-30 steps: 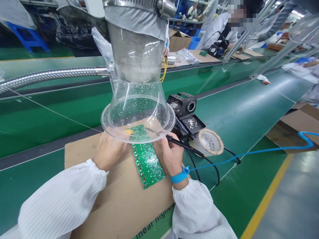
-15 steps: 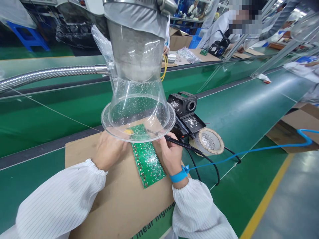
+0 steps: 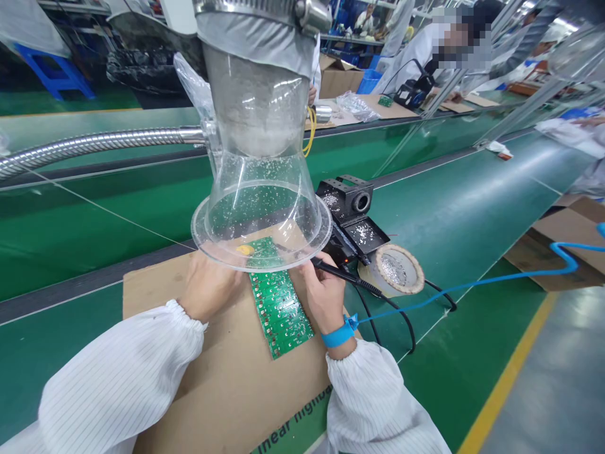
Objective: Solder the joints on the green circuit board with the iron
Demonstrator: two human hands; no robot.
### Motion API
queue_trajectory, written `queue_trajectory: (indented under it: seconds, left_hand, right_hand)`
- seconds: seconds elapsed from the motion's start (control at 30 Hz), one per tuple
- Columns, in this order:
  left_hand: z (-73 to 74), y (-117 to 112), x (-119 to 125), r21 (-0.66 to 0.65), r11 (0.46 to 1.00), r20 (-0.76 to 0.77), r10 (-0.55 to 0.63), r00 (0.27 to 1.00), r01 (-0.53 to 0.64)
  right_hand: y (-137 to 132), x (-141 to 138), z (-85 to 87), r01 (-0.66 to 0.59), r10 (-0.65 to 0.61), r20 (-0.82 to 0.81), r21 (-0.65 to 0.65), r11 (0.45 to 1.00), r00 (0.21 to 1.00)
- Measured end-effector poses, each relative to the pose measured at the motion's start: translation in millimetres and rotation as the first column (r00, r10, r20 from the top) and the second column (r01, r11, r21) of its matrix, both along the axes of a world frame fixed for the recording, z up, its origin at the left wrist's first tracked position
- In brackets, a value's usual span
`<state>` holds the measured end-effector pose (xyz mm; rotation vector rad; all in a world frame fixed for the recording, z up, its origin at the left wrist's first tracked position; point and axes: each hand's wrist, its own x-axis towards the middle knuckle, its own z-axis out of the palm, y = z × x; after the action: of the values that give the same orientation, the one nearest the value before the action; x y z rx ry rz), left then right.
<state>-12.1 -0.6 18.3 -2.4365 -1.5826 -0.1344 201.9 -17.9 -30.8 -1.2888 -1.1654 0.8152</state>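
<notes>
A long green circuit board (image 3: 281, 309) lies on a cardboard sheet (image 3: 203, 391). In my right hand (image 3: 325, 290) is a soldering iron (image 3: 340, 271), its front part pointing left over the board's far half. My left hand (image 3: 215, 284) is closed at the board's left edge, fingers partly hidden by a clear funnel-shaped hood (image 3: 262, 214). Something small and yellow (image 3: 244, 250) shows at those fingertips; whether they pinch anything else is too blurred to tell. The hood hangs directly above the board's far end.
Right of the hood stands a black soldering stand (image 3: 347, 208) with solder bits. Beside it is a round pot (image 3: 399, 270) of solder scraps. A blue wrist-strap cord (image 3: 454, 299) runs right from my right wrist. A flexible metal hose (image 3: 94, 144) enters from the left. A co-worker sits across the bench.
My left sleeve has shifted slightly to the right, and the blue cord's far end has moved a little. Both hands and the board are nearly still.
</notes>
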Motion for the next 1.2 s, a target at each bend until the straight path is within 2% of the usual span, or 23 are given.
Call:
queue_trajectory:
  seconds: [0.3, 0.47, 0.53, 0.6, 0.67, 0.73, 0.8, 0.87, 0.97, 1.07, 1.13, 1.2]
  left_hand:
    - [0.7, 2.8, 2.4, -0.050, 0.999, 0.005, 0.012, 1.000, -0.012]
    - [3.4, -1.1, -0.9, 0.072, 0.997, 0.043, 0.018, 0.999, -0.021]
    - [6.0, -5.7, -3.5, 0.111, 0.990, 0.061, 0.080, 0.995, -0.086]
    - [9.3, -11.2, -6.2, 0.091, 0.977, 0.081, 0.185, 0.979, -0.192]
    - [11.7, -17.4, -8.7, 0.020, 0.958, 0.115, 0.283, 0.952, -0.287]
    - [11.8, -24.6, -10.4, -0.090, 0.942, 0.138, 0.335, 0.932, -0.325]
    - [9.0, -34.0, -10.5, -0.201, 0.935, 0.143, 0.323, 0.936, -0.292]
    - [4.0, -45.3, -8.4, -0.256, 0.943, 0.168, 0.262, 0.950, -0.214]
    - [-2.9, -62.9, -1.5, -0.231, 0.970, 0.272, 0.137, 0.952, -0.074]
    - [-6.1, -75.6, 6.5, -0.212, 0.977, 0.384, 0.048, 0.922, 0.037]
    - [-7.0, -79.8, 9.5, -0.241, 0.968, 0.440, 0.048, 0.897, 0.066]
    - [-8.1, -80.4, 9.0, -0.282, 0.958, 0.494, 0.104, 0.863, 0.046]
  right_hand:
    - [0.9, -0.4, -2.4, 0.008, -0.008, 0.012, 0.031, 0.999, 1.000]
    - [1.1, -0.8, -1.5, 0.011, -0.011, -0.004, 0.027, 1.000, 1.000]
    - [1.0, -0.6, -1.7, 0.008, -0.008, 0.000, 0.026, 1.000, 1.000]
    - [0.8, -0.2, -1.7, -0.002, 0.002, 0.000, 0.023, 1.000, 1.000]
    - [0.4, 0.2, -1.0, -0.007, 0.007, -0.003, 0.019, 1.000, 1.000]
    - [-0.2, 0.4, 0.7, 0.005, -0.005, -0.007, 0.012, 1.000, 1.000]
    - [-0.8, 0.4, 2.8, 0.032, -0.032, -0.012, 0.005, 0.999, 0.999]
    - [-1.1, 0.2, 4.4, 0.050, -0.050, -0.015, -0.003, 0.999, 0.999]
    - [-0.8, 0.0, 4.6, 0.038, -0.038, -0.002, -0.003, 0.999, 0.999]
    - [-0.2, 0.2, 3.6, 0.014, -0.014, 0.015, 0.008, 1.000, 1.000]
    - [0.0, 0.2, 3.5, 0.005, -0.005, 0.015, 0.010, 1.000, 1.000]
    - [-0.1, 0.0, 4.3, 0.004, -0.004, 0.002, 0.011, 1.000, 1.000]
